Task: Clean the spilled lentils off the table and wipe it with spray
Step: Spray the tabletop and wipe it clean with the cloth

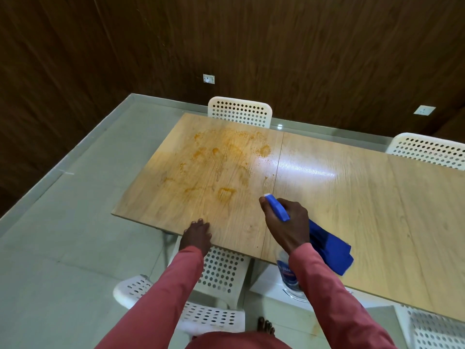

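Observation:
An orange lentil smear with wet streaks covers the left part of the light wooden table. My right hand grips a spray bottle by its blue trigger head, nozzle aimed at the smear. The bottle's clear body hangs below my wrist, partly hidden by my sleeve. A folded blue cloth lies on the table just right of that hand. My left hand rests on the table's near edge with its fingers laid flat.
White perforated chairs stand around the table: one at the far side, one at the far right, one under my arms, one at the lower right. Grey tiled floor lies left. My bare foot is below.

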